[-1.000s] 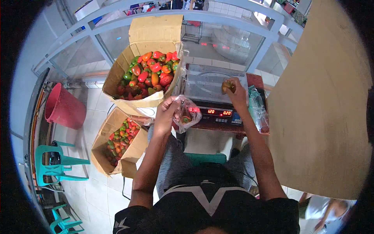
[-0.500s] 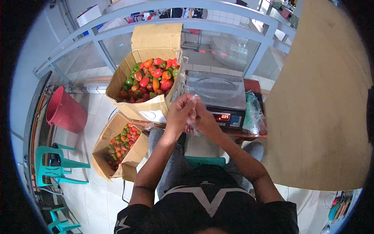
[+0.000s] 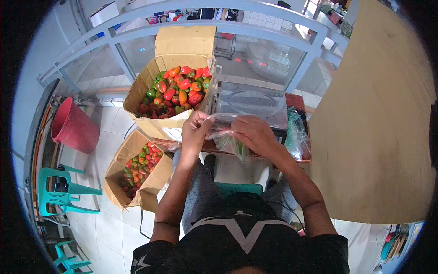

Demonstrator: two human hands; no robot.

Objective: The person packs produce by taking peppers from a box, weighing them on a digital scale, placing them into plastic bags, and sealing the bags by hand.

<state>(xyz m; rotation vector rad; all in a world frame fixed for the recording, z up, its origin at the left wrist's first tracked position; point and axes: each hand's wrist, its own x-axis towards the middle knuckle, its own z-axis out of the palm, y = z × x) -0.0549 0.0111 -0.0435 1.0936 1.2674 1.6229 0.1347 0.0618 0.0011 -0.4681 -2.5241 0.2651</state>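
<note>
My left hand [image 3: 196, 132] pinches one side of the mouth of a clear plastic bag [image 3: 222, 133], which has some red and green on it. The bag's other side is in my right hand [image 3: 256, 133], back upward and fingers curled at the edge; its fingertips are partly hidden. The bag is stretched between both hands, its lower part hanging down over my lap. Just beyond the hands stands a weighing scale [image 3: 251, 101] with a flat metal pan. Its front display is covered by my right hand.
A large cardboard box [image 3: 157, 125] of red, orange and green peppers [image 3: 175, 93] stands left of the scale. A smaller pepper box [image 3: 114, 182] sits on the floor. More plastic bags [image 3: 296, 130] lie right of the scale. Brown board [image 3: 374, 128] rises at right; a red bucket [image 3: 77, 128] stands left.
My hands have moved apart from close together in front of the scale. The crumpled plastic bag is now spread out between them, and the scale's lit display has become covered.
</note>
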